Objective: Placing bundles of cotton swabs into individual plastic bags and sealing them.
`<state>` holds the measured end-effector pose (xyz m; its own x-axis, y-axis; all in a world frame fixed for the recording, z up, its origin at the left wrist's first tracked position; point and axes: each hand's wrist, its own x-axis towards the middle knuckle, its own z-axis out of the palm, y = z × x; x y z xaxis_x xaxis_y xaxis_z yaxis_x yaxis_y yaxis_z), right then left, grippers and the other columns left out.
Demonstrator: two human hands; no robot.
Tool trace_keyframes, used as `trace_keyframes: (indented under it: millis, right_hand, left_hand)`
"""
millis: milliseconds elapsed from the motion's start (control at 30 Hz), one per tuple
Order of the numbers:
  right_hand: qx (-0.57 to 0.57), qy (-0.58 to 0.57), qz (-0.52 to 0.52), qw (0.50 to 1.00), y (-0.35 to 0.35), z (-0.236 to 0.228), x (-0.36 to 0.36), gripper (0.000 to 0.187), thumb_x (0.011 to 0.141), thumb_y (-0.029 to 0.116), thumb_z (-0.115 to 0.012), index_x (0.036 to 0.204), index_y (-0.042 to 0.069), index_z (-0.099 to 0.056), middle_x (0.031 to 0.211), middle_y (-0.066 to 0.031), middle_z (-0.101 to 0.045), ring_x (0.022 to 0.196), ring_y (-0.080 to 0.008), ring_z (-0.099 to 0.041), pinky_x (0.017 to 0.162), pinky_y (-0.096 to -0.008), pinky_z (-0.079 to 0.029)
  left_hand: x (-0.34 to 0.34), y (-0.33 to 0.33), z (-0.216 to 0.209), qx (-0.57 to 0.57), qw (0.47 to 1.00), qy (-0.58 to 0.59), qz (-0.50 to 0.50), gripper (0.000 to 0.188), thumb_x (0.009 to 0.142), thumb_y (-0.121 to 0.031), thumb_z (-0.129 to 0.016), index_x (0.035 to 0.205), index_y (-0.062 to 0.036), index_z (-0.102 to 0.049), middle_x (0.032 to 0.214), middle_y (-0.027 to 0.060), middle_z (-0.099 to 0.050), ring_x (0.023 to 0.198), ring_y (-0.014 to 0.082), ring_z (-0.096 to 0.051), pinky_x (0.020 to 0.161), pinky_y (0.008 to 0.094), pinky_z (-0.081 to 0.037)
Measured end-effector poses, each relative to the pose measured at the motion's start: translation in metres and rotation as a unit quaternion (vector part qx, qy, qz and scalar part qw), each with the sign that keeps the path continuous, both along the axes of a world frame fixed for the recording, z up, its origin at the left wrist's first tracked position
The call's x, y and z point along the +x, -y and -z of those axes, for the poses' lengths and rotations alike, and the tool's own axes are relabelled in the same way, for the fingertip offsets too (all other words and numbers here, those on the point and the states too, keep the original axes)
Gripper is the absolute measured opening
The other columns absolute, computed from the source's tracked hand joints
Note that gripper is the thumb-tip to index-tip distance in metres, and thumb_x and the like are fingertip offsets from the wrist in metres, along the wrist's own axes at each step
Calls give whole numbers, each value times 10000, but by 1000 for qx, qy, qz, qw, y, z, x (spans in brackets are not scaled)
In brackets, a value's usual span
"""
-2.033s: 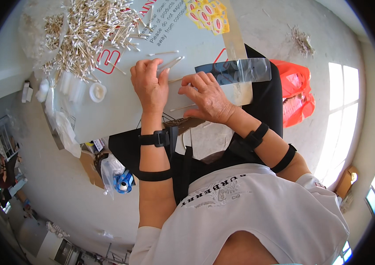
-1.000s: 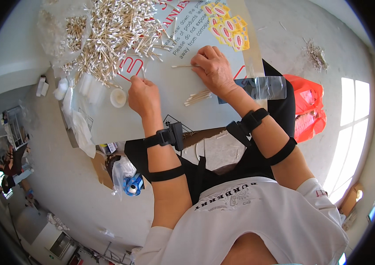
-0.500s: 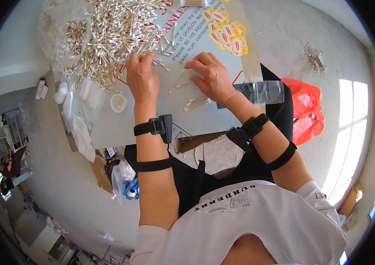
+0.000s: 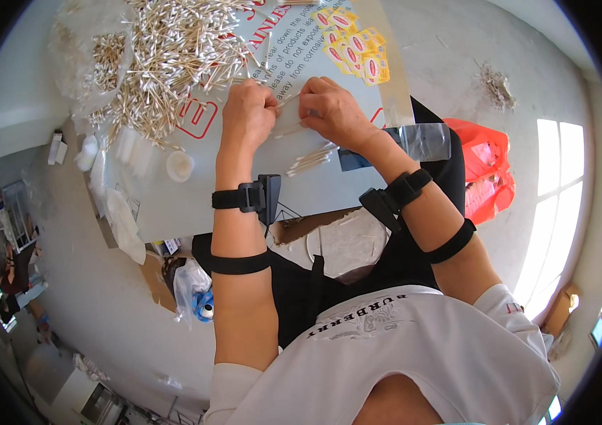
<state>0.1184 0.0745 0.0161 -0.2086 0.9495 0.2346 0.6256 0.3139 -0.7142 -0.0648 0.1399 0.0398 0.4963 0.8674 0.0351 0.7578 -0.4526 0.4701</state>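
My left hand [image 4: 248, 119] is closed over the sheet-covered table, its fingertips pinched at one end of a thin cotton swab [image 4: 288, 100]. Facing it, my right hand [image 4: 338, 115] has curled fingers and seems to grip swabs too, with blurred pale sticks reaching left from beneath its thumb. The exact fingertip contact is hard to see. Below the right hand lies a small row of cotton swabs [image 4: 310, 161]. A large heap of loose cotton swabs [image 4: 180, 60] spreads up and to the left of my left hand.
Yellow-and-white printed packets [image 4: 354, 49] lie at the far right of the table. A clear plastic bag [image 4: 92, 49] rests against the heap. Nearer are a small round white tub [image 4: 180, 166] and a clear film sleeve [image 4: 425, 144]. A red bag [image 4: 481, 170] stands beyond the table's right edge.
My left hand has moved right, closer to the right hand, and its fingers have closed. The right hand has curled tighter. The whole view has shifted slightly.
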Motion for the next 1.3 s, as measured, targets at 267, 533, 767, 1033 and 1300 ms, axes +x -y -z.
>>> trace_keyframes:
  millis: [267, 533, 767, 1033, 1300]
  right_hand:
    - [-51, -78, 47, 995, 11, -3, 8, 115, 734, 27, -713, 822, 47, -642, 943, -95, -593, 901, -302, -611, 776, -388, -507]
    - [-52, -89, 118, 988, 3, -7, 1, 189, 782, 34, -706, 960, 57, -651, 1000, -87, -590, 828, -276, -635, 745, -352, -517]
    - [32, 38, 70, 996, -16, 0, -3, 69, 773, 99, -694, 836, 101, -665, 958, -72, -583, 876, -281, -636, 746, -391, -526]
    - [-21, 29, 10, 999, 6, -5, 4, 81, 785, 73, -683, 827, 71, -614, 971, -66, -574, 877, -291, -616, 754, -385, -507]
    - [-14, 10, 13, 1000, 6, -3, 7, 84, 782, 71, -688, 823, 73, -614, 963, -73, -570, 875, -299, -612, 762, -385, -504]
  left_hand:
    - [-3, 1, -1, -46, 993, 91, -62, 94, 736, -14, -699, 828, -14, -681, 836, 140, -653, 835, 337, -633, 740, 435, -495]
    - [-4, 1, 3, -22, 994, 98, -53, 97, 743, 0, -686, 836, -10, -660, 839, 145, -654, 821, 338, -634, 727, 436, -497]
    - [-6, -1, 3, -47, 996, 66, -45, 132, 785, 3, -685, 914, 5, -655, 889, 128, -665, 785, 247, -671, 715, 353, -520]
    - [-7, 0, 4, -48, 993, 94, -50, 101, 762, -1, -685, 852, -24, -643, 856, 127, -649, 820, 321, -632, 725, 424, -502]
    - [-11, 0, 9, 29, 996, 84, -27, 105, 774, -13, -685, 873, -35, -656, 877, 118, -647, 864, 311, -628, 736, 417, -502]
